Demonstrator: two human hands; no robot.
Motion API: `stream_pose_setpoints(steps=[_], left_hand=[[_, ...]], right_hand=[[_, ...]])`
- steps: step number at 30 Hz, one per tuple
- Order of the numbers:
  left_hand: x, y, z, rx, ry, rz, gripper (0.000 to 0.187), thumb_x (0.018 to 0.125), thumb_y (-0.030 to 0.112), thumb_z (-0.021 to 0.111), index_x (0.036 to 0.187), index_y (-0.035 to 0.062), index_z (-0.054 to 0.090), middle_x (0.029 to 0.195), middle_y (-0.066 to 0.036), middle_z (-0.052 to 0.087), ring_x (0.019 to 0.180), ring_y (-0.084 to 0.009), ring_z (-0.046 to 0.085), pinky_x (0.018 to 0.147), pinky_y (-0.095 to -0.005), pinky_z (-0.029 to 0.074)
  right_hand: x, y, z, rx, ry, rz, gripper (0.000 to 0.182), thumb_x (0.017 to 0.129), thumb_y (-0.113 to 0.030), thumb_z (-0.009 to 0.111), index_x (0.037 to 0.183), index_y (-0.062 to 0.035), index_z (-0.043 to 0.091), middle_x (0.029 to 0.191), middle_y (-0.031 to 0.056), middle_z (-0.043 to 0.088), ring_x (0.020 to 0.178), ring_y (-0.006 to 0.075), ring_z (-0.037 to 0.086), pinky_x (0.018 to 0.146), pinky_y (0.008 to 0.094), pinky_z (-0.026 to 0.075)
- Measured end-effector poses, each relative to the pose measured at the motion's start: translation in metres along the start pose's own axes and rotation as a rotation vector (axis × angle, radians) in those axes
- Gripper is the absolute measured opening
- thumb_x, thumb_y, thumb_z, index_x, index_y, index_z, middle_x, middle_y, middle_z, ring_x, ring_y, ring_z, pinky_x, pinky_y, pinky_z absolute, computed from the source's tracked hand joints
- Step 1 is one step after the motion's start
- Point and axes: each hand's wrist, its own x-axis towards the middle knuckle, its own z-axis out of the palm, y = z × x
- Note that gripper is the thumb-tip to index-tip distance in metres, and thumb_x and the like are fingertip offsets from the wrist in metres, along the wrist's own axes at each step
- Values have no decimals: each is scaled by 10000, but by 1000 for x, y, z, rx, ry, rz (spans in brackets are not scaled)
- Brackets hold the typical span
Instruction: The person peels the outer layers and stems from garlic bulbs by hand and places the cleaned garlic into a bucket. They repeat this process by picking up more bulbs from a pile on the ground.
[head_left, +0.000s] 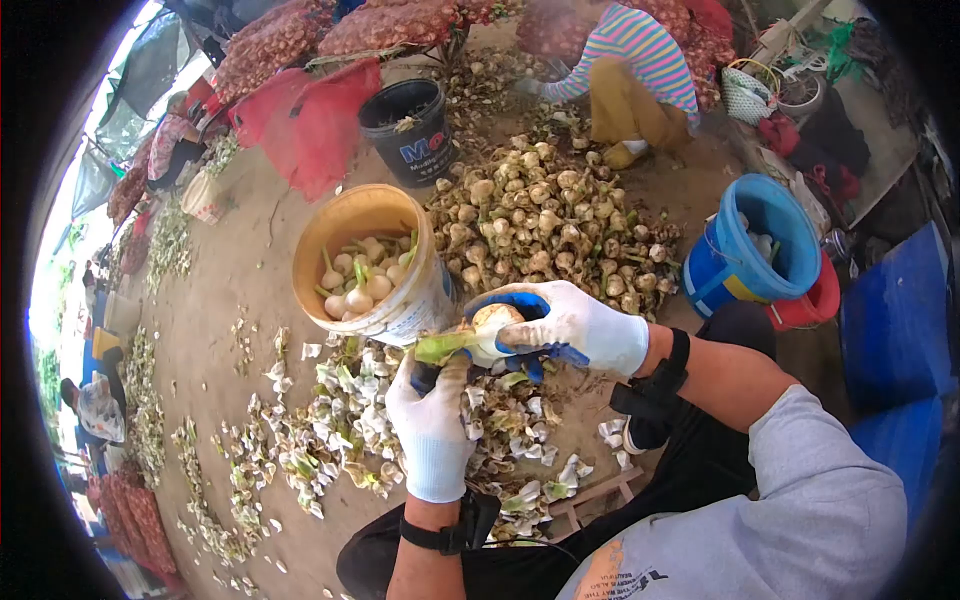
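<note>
In a white glove with blue palm, my right hand (570, 325) is wrapped round the bulb end of a garlic bulb (497, 317). My left hand (432, 405), gloved the same way, pinches the green stem end of that bulb between thumb and fingers. Just behind my hands stands a yellowish bucket (312, 225) with several peeled white bulbs (368, 285) inside. A large heap of unpeeled bulbs (545, 215) lies on the ground beyond my right hand. Below my hands, peeled-off skins (350, 425) are strewn over the ground.
A black bucket (408, 135) stands behind the yellowish one. At the right are a blue bucket (765, 235) and a red basin (812, 300). A person in a striped top (635, 55) crouches behind the heap. Red net sacks (270, 50) lie at the back.
</note>
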Motion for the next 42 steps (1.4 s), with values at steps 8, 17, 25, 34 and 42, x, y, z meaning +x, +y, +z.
stream_pose_setpoints(steps=[8,17,25,34,42], left_hand=[[-6,-1,-7,-234,-71,-176,314,998,13,677,1302,-47,629,1183,-99,708,1015,-186,713,912,-341,604],[-10,-2,-12,-482,-46,-180,284,988,7,697,1264,-33,642,1136,-91,727,947,-173,719,850,-333,610],[-21,-17,8,544,113,488,162,936,28,769,1070,-9,688,863,-22,682,711,-73,561,659,-256,480],[-5,2,6,-298,174,-41,252,969,-47,680,1219,-55,648,1120,-111,709,962,-192,710,926,-364,623],[0,1,-45,629,276,198,325,944,-25,663,1263,-55,612,1184,-173,675,1048,-277,664,941,-408,548]], right_hand=[[-2,9,-19,293,-231,138,698,920,-353,829,1444,11,549,1086,99,721,805,152,711,646,288,602],[12,20,-20,229,-158,79,617,1029,-341,697,1503,-3,495,1154,138,734,938,227,747,719,388,631],[4,19,20,-620,335,-324,416,977,-285,784,1282,-21,681,1017,57,749,921,91,698,825,287,575],[20,4,-4,-297,471,-236,344,1042,-340,694,963,-6,726,769,-6,661,689,68,561,617,282,460],[3,-13,-31,-584,460,-431,314,1047,-314,691,1152,-18,697,952,48,721,854,102,632,765,290,521]])
